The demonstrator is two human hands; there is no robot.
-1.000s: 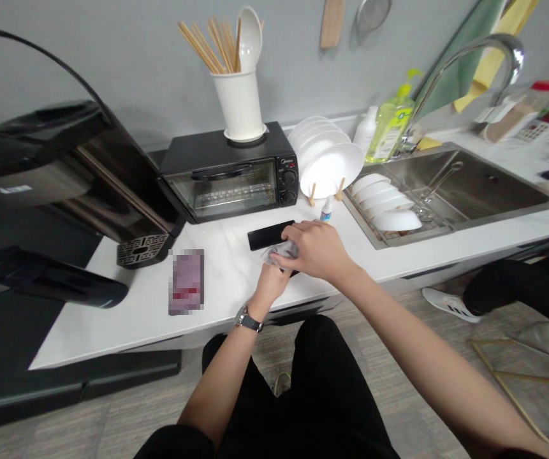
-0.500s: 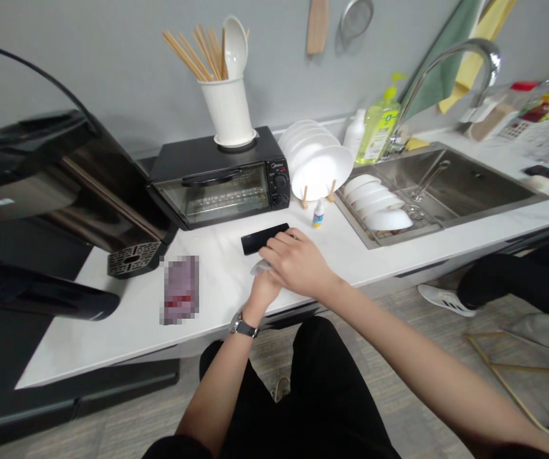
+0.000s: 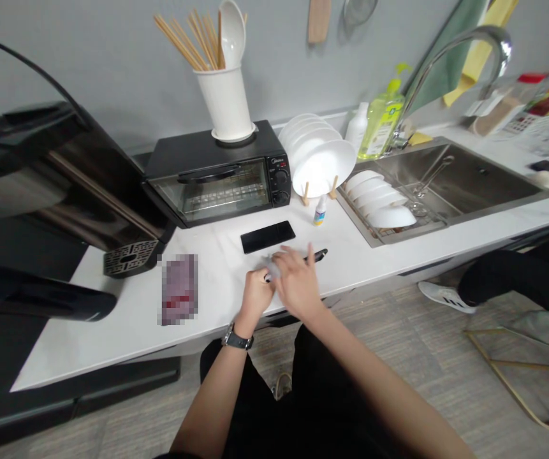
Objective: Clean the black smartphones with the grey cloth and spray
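My left hand (image 3: 257, 294), with a watch on its wrist, is closed in a fist above the counter's front edge. A small dark ring-like end shows at the top of the fist; the rest is hidden. My right hand (image 3: 298, 280) meets it from the right, fingers bent over a thin, pale grey piece (image 3: 272, 268), blurred, perhaps cloth. One finger sticks up. Just beyond the right hand, a slim black object (image 3: 321, 255) with a shiny tip shows, partly hidden by the fingers. A black phone (image 3: 268, 236) lies flat behind the hands.
Behind stand a toaster oven (image 3: 226, 185), plates in a rack (image 3: 319, 166) and a small white bottle (image 3: 320, 211). A sink (image 3: 504, 172) with bowls (image 3: 379, 201) is right. Left are a black machine (image 3: 111, 191) and a pixelated item (image 3: 178, 290). Another person's leg (image 3: 489, 280) shows at right.
My hands have separated slightly and shifted lower; the right no longer covers the left. The phone is now fully uncovered, and the slim black object has come into view by the right hand.
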